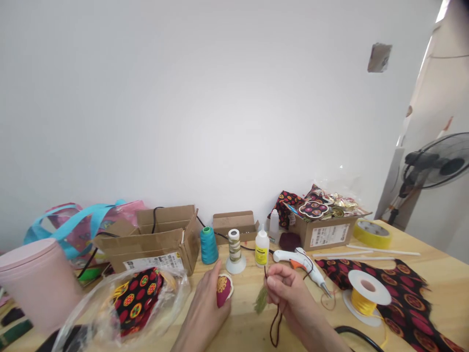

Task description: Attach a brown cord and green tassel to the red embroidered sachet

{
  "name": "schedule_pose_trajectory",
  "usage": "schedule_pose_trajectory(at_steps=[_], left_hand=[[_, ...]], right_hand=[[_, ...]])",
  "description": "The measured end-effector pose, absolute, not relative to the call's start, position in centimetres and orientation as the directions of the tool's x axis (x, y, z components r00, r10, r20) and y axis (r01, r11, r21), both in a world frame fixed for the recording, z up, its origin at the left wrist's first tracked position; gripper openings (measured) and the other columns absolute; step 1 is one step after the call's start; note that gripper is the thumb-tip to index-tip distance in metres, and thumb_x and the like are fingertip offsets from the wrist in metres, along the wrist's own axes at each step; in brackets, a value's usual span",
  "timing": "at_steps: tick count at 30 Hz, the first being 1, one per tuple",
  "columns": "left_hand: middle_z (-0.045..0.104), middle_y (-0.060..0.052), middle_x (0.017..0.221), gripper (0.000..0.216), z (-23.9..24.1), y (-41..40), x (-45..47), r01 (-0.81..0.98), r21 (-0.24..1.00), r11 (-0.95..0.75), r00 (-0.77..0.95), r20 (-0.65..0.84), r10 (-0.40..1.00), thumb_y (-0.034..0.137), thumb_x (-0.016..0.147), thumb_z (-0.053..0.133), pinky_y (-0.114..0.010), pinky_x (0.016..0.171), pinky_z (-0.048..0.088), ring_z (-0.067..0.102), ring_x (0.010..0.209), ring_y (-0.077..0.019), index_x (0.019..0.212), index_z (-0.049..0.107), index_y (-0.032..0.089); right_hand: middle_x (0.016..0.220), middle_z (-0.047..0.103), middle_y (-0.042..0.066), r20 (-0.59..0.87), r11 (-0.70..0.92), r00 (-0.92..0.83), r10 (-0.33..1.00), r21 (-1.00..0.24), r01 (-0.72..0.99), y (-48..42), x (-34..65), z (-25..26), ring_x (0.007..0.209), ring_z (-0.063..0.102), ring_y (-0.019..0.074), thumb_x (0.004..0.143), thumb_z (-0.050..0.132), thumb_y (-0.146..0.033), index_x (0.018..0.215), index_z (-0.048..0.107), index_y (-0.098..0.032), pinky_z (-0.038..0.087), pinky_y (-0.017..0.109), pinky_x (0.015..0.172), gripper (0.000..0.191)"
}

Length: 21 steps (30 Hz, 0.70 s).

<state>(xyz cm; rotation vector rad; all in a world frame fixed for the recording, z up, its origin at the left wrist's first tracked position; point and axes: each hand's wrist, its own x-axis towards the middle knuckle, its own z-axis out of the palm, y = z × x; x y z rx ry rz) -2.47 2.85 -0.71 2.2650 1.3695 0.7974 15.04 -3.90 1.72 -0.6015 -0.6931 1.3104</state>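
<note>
My left hand (208,302) is closed around a small maroon pouch-like piece (224,288) with gold embroidery and a pale scalloped edge; part of it is hidden by my fingers. In my right hand (285,289), thumb and fingers pinch a dark red cord (274,328) whose loop hangs below. An olive-green tassel (261,300) dangles beside those fingertips. The two hands are apart, above the wooden table (249,327). Just beyond them stand a spool of cream and olive thread (235,247), a glue bottle (262,248) with a yellow label and a white glue gun (302,264).
A teal thread cone (209,246) and an open cardboard box (154,247) stand left, near a plastic bag (172,293) and pink canister (38,288). Rightward are a yellow ribbon spool (366,291), patterned fabric (410,308), tape (372,234) and a filled box (326,232).
</note>
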Motion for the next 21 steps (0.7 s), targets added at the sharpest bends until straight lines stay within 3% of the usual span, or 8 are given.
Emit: schedule_pose_trajectory(at_steps=[5,8,12,16,21], left_hand=[[0.042,-0.007,0.12,0.068,0.4,1.5,-2.3,0.374,0.795,-0.478,0.432,0.307,0.848,0.016,0.064,0.049,-0.034,0.091,0.03,0.041,0.107,-0.0215,0.126,0.023,0.025],[0.045,-0.009,0.116,0.075,0.8,1.0,-1.7,0.023,0.948,-0.318,0.41,0.281,0.868,0.018,0.062,0.054,-0.032,0.086,0.034,0.045,0.103,-0.0215,0.127,0.017,0.025],[0.05,-0.013,0.109,0.077,1.4,0.9,-1.4,-0.354,0.935,0.014,0.487,0.172,0.856,0.027,0.058,0.059,-0.032,0.076,0.039,0.049,0.099,-0.0262,0.125,0.021,0.022],[0.055,-0.013,0.104,0.067,2.4,0.3,-1.4,-0.402,0.874,0.272,0.567,0.005,0.824,0.027,0.062,0.054,-0.033,0.065,0.043,0.055,0.088,-0.0269,0.123,0.028,0.02],[0.06,-0.01,0.096,0.062,2.8,-0.5,-1.1,-0.382,0.849,0.366,0.581,-0.088,0.81,0.026,0.065,0.05,-0.033,0.064,0.045,0.057,0.078,-0.0237,0.123,0.032,0.019]], right_hand=[[0.049,0.053,-0.005,0.09,0.168,0.187,0.978,-0.872,-0.46,-3.5,15.0,1.5,0.039,0.04,0.0044,0.052,0.074,-0.023,0.077,0.052,-0.013,0.033,0.016,0.041,0.035],[0.051,0.054,-0.004,0.113,0.183,0.189,0.975,-0.894,-0.409,-3.5,15.1,1.6,0.04,0.041,0.0048,0.054,0.072,-0.024,0.078,0.048,-0.014,0.031,0.016,0.04,0.036],[0.052,0.053,-0.006,0.191,0.233,0.136,0.972,-0.859,-0.456,-3.9,14.8,1.7,0.039,0.04,0.0042,0.061,0.068,-0.026,0.084,0.042,-0.017,0.03,0.015,0.04,0.036],[0.054,0.053,-0.005,0.241,0.229,0.034,0.97,-0.857,-0.462,-4.1,14.4,1.5,0.04,0.043,0.0046,0.066,0.065,-0.024,0.085,0.038,-0.017,0.03,0.014,0.04,0.034],[0.055,0.054,-0.005,0.273,0.247,0.006,0.962,-0.861,-0.445,-4.2,14.0,1.5,0.042,0.043,0.004,0.067,0.064,-0.022,0.085,0.036,-0.018,0.031,0.013,0.04,0.034]])
